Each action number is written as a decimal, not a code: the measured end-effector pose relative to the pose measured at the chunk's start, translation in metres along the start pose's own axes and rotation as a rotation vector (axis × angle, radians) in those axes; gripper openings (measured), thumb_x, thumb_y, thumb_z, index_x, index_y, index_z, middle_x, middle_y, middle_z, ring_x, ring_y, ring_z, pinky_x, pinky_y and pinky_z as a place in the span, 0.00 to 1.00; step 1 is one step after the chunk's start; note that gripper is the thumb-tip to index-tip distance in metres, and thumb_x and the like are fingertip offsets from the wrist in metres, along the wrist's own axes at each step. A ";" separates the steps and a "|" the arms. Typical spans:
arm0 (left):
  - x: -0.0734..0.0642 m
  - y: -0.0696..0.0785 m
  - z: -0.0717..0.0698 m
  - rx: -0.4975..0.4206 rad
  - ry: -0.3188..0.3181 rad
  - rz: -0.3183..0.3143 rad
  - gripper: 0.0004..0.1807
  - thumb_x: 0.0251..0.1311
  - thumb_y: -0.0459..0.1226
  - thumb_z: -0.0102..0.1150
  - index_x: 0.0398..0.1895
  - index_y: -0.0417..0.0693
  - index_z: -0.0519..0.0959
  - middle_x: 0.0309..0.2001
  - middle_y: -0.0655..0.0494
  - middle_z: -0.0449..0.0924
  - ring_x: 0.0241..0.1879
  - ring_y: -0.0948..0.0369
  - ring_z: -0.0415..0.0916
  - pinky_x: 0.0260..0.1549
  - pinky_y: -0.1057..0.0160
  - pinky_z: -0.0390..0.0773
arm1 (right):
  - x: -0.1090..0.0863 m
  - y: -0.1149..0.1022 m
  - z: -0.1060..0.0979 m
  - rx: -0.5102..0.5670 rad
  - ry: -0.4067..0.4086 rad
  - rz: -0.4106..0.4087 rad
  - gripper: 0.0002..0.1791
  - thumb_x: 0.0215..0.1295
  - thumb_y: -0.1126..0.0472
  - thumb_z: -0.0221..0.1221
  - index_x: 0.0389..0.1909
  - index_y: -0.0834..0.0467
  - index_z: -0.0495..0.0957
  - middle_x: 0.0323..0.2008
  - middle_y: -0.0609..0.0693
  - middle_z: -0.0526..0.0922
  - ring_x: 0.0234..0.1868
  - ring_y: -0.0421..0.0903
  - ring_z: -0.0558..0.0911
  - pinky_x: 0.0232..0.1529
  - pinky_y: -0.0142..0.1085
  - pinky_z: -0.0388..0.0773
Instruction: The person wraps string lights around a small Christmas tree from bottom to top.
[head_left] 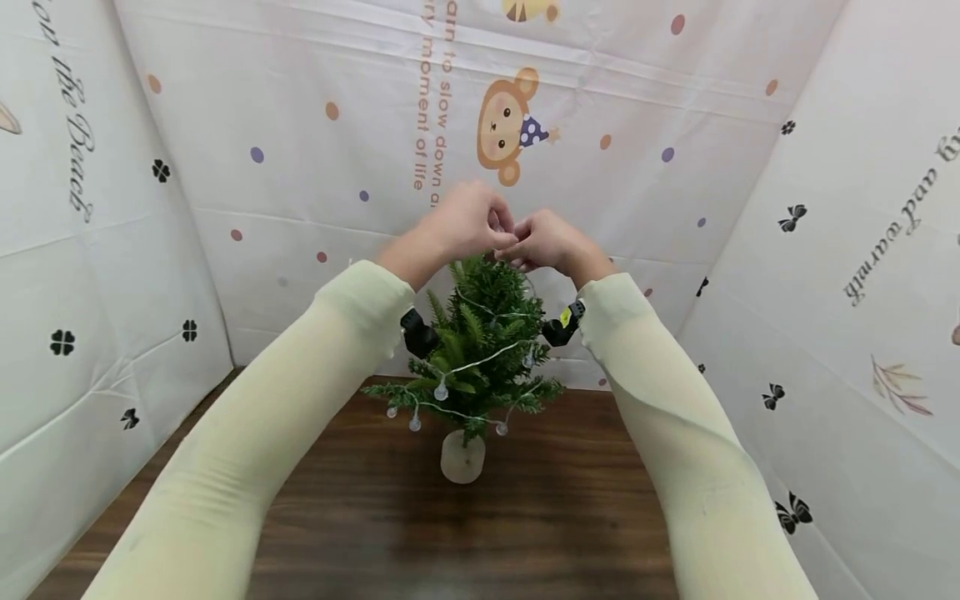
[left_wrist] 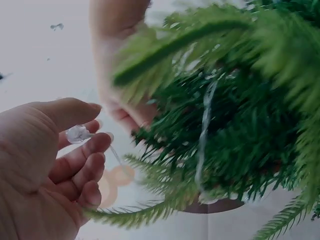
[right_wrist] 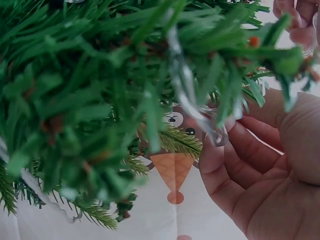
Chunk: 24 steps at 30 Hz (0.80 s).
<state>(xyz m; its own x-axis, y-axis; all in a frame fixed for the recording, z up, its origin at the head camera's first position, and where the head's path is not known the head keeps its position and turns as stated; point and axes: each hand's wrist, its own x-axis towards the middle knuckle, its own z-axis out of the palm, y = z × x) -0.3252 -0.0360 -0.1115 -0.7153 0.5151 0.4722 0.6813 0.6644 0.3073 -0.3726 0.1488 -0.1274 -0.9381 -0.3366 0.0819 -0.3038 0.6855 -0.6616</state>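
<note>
A small artificial Christmas tree (head_left: pixel 480 333) stands upright on a round pale base (head_left: pixel 462 457), wound with string lights (head_left: pixel 480 362) on a clear wire with round bulbs. Both hands meet at its top. My left hand (head_left: pixel 472 218) is curled around the wire's end; the left wrist view shows a clear bulb (left_wrist: pixel 77 134) between the thumb and fingers, with thin wire trailing toward the branches. My right hand (head_left: pixel 551 240) pinches the light wire (right_wrist: pixel 190 97) beside the treetop, thumb and fingertips close together, partly behind green needles (right_wrist: pixel 125 85).
A dark wooden tabletop (head_left: pixel 360 500) lies under the tree. White printed cloth (head_left: pixel 300 100) hangs behind, with further cloth walls at left (head_left: pixel 90 275) and right (head_left: pixel 840 250). Black wrist cameras (head_left: pixel 420 335) sit on both wrists, near the branches.
</note>
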 end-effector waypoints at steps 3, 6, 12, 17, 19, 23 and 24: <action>0.000 0.004 0.008 0.125 -0.036 0.050 0.08 0.65 0.41 0.67 0.35 0.47 0.88 0.38 0.52 0.88 0.39 0.57 0.83 0.45 0.58 0.82 | -0.001 0.002 0.000 -0.034 0.023 -0.020 0.09 0.73 0.65 0.59 0.41 0.64 0.87 0.31 0.50 0.85 0.28 0.45 0.80 0.35 0.33 0.82; -0.002 0.008 0.012 0.245 -0.076 0.072 0.08 0.65 0.42 0.67 0.31 0.48 0.85 0.36 0.54 0.87 0.37 0.57 0.81 0.43 0.57 0.81 | -0.002 0.005 -0.001 -0.033 0.030 -0.034 0.09 0.72 0.65 0.59 0.41 0.64 0.87 0.33 0.50 0.86 0.28 0.46 0.81 0.35 0.33 0.83; -0.007 0.013 0.012 0.387 -0.110 0.079 0.08 0.67 0.44 0.65 0.33 0.51 0.85 0.38 0.57 0.86 0.39 0.56 0.81 0.44 0.53 0.81 | -0.007 0.010 -0.005 0.033 0.036 -0.039 0.10 0.71 0.62 0.64 0.48 0.62 0.87 0.35 0.51 0.87 0.31 0.46 0.83 0.36 0.32 0.84; -0.011 0.007 0.013 0.374 -0.099 0.115 0.12 0.73 0.40 0.54 0.35 0.49 0.86 0.35 0.54 0.85 0.32 0.57 0.78 0.40 0.56 0.79 | -0.016 0.016 -0.006 0.068 0.089 -0.058 0.13 0.71 0.61 0.64 0.51 0.61 0.86 0.43 0.58 0.89 0.32 0.42 0.85 0.36 0.32 0.84; -0.014 0.004 0.014 0.354 -0.076 0.134 0.13 0.74 0.38 0.51 0.35 0.47 0.85 0.34 0.53 0.85 0.29 0.57 0.76 0.37 0.58 0.77 | -0.021 0.019 -0.007 0.072 0.115 -0.073 0.14 0.71 0.60 0.65 0.52 0.61 0.86 0.45 0.59 0.89 0.33 0.42 0.86 0.36 0.32 0.85; -0.024 -0.002 0.012 0.249 0.013 0.185 0.11 0.73 0.36 0.53 0.39 0.45 0.87 0.36 0.52 0.87 0.31 0.57 0.78 0.39 0.59 0.78 | -0.033 0.028 -0.007 0.079 0.160 -0.095 0.15 0.72 0.58 0.64 0.53 0.61 0.85 0.44 0.57 0.89 0.35 0.43 0.86 0.38 0.33 0.85; -0.029 -0.004 0.011 0.225 0.047 0.204 0.11 0.72 0.35 0.54 0.38 0.45 0.86 0.36 0.51 0.86 0.33 0.56 0.78 0.40 0.59 0.79 | -0.036 0.030 -0.007 0.082 0.169 -0.098 0.15 0.72 0.58 0.64 0.53 0.61 0.85 0.44 0.57 0.89 0.35 0.43 0.86 0.38 0.33 0.85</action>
<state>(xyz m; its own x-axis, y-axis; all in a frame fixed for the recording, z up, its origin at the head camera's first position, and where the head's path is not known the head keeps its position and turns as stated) -0.3088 -0.0473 -0.1353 -0.5557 0.6278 0.5450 0.7548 0.6558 0.0143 -0.3487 0.1861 -0.1444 -0.9212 -0.2814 0.2687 -0.3873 0.5976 -0.7021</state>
